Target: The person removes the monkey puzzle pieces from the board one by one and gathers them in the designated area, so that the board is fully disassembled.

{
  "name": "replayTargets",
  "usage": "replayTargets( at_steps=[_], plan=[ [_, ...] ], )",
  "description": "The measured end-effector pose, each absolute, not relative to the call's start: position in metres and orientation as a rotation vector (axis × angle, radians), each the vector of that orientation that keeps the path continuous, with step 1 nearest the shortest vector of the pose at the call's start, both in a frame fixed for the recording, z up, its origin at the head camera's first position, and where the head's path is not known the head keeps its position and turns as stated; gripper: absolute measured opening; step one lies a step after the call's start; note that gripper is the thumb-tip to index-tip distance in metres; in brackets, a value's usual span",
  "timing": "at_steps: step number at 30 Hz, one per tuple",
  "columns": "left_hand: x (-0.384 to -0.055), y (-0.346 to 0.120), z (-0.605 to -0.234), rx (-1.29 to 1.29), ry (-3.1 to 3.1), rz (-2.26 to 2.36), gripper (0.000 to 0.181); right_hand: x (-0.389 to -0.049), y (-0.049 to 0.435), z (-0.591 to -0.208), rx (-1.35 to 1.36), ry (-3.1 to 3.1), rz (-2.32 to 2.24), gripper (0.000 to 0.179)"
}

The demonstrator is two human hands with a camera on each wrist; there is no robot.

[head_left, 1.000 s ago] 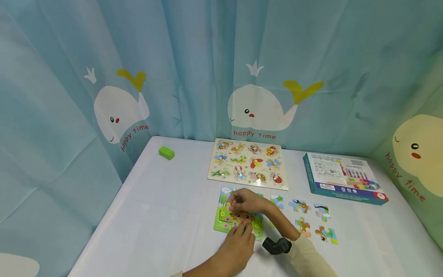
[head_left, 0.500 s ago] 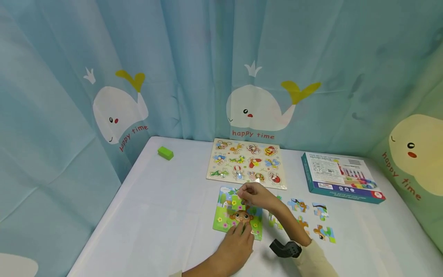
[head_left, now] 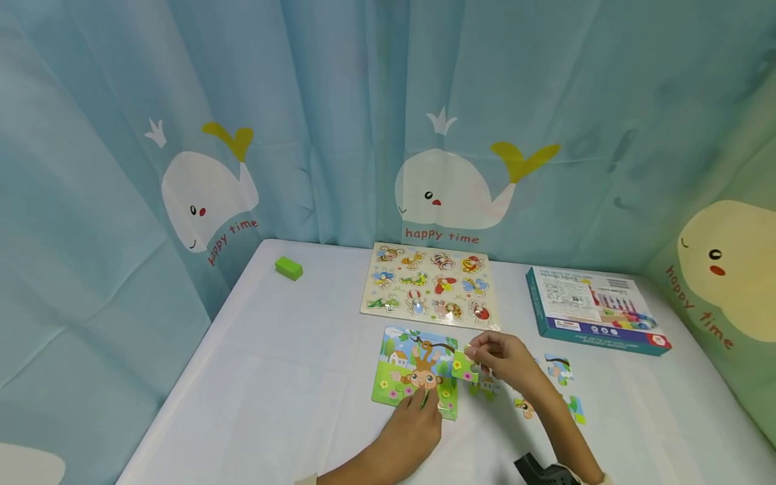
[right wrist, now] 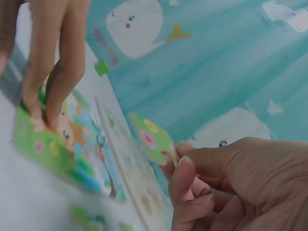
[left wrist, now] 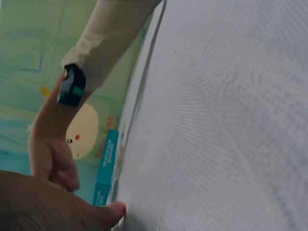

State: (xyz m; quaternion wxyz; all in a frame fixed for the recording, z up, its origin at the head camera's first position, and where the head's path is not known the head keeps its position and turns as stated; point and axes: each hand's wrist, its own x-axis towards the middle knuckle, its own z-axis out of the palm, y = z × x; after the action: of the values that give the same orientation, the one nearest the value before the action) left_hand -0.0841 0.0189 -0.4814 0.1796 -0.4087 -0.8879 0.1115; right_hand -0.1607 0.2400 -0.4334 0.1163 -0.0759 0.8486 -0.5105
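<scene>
My right hand [head_left: 506,357] pinches a green jigsaw puzzle piece [head_left: 464,367] with yellow and pink flowers, held up just right of the monkey puzzle board [head_left: 388,391]. In the right wrist view, thumb and fingertips grip one edge of the piece [right wrist: 150,137], which is lifted clear of the board. On the lower part of the board, below the monkey's face, rest the fingertips of my left hand [head_left: 407,431]. Its fingers [right wrist: 70,67] look fairly straight and press on the board. The board shows a hanging monkey, a small house and a branch.
Several loose puzzle pieces [head_left: 559,368] lie right of the board, partly hidden by the right arm. Behind it lies a wooden insect puzzle [head_left: 400,286]. A boxed set [head_left: 597,306] is at the back right, and a green block [head_left: 289,268] at the back left.
My right hand has lifted the flowered piece off the board's left side and carried it right, past the board's right edge. The left hand has stayed on the board.
</scene>
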Motion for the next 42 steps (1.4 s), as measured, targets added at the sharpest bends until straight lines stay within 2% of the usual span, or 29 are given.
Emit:
replayTargets(
  at_steps=[7,14,24,30,42],
  plan=[
    [-0.092,0.017,-0.481,-1.143,-2.519,0.216,0.015,-0.129,0.261,-0.448,-0.172,2.415,-1.514,0.025],
    [-0.101,0.016,-0.483,-1.121,-2.614,0.050,0.018,-0.108,0.263,-0.465,-0.099,2.370,-1.491,0.024],
    [-0.107,0.016,-0.489,-1.098,-2.580,0.009,0.020,-0.101,0.256,-0.475,-0.065,2.572,-1.321,0.017],
    [-0.109,0.014,-0.489,-1.073,-2.556,0.013,0.021,-0.098,0.246,-0.474,0.061,2.713,-1.189,0.012],
    [-0.110,0.015,-0.491,-1.075,-2.570,-0.011,0.021,-0.092,0.240,-0.470,0.162,2.733,-1.114,0.013]
  ],
)
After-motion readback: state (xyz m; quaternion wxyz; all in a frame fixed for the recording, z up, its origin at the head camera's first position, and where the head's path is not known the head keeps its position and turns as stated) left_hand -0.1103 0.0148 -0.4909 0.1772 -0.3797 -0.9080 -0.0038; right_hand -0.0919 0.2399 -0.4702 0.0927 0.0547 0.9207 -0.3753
